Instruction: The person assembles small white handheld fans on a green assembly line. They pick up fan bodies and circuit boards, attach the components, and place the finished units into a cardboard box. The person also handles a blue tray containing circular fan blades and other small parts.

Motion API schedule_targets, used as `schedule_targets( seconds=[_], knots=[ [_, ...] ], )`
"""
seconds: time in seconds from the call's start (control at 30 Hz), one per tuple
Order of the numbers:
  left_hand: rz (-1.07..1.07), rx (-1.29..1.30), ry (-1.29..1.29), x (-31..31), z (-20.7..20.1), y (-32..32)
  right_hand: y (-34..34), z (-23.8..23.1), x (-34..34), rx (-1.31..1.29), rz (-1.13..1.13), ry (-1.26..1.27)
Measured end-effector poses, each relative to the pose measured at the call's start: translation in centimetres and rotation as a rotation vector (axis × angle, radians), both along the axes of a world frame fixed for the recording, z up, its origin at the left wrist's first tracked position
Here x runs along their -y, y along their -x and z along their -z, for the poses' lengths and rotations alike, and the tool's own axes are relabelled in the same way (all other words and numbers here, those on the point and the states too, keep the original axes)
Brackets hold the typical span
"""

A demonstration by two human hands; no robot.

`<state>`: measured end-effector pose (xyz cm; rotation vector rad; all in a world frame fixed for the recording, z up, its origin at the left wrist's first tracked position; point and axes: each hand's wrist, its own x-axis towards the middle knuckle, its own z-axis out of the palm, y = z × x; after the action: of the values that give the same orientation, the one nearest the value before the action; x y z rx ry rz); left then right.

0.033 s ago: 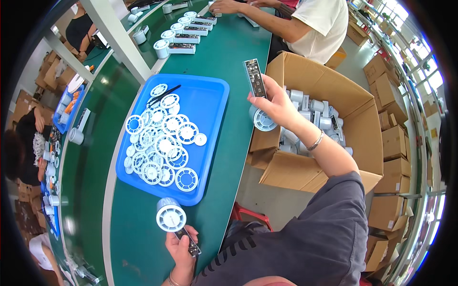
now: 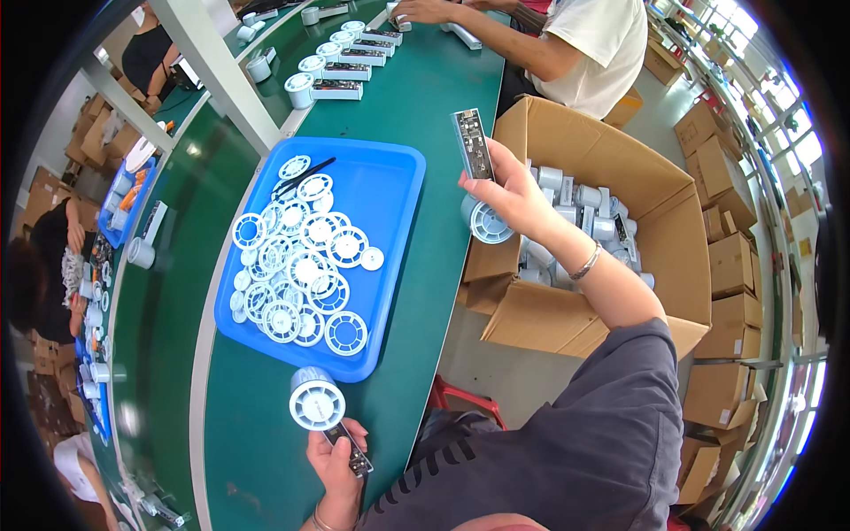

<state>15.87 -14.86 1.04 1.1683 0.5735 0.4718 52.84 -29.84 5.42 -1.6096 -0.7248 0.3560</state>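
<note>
My left grip [image 2: 335, 465] is closed around the board end of one white unit [image 2: 317, 405], its slotted round head facing up above the worktop [image 2: 257, 380], just beyond the near end of the blue tray [image 2: 372, 173]. My right grip [image 2: 509, 190] is clamped on a second unit [image 2: 490, 223], circuit board [image 2: 474, 146] upright, near the worktop's edge and beside the cardboard box [image 2: 540, 323]. If my right fingers slackened there, I judge that unit could drop past the edge; pressing my thumb too hard might harm the bare board's parts. A low swing of my left could knock the loose slotted discs [image 2: 282, 321] in the tray. My palms cover part of both units, and my right fingertips are mostly behind the board. I can't tell how high either unit hangs, and the lower layers in the box are hidden.
</note>
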Motion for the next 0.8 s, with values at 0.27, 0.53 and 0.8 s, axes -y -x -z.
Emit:
schedule_targets(
  seconds=[0.27, 0.53, 0.8],
  knots=[
    [0.023, 0.024, 0.041, -0.3, 0.2, 0.3, -0.2, -0.4, 0.1, 0.013, -0.069, 0.014],
    [0.013, 0.027, 0.040, -0.3, 0.3, 0.3, -0.1, -1.0, -0.1, -0.139, -0.066, -0.002],
    [0.027, 0.012, 0.039, -0.4, 0.2, 0.4, -0.8, -0.2, 0.1, -0.277, 0.033, -0.084]
  ],
)
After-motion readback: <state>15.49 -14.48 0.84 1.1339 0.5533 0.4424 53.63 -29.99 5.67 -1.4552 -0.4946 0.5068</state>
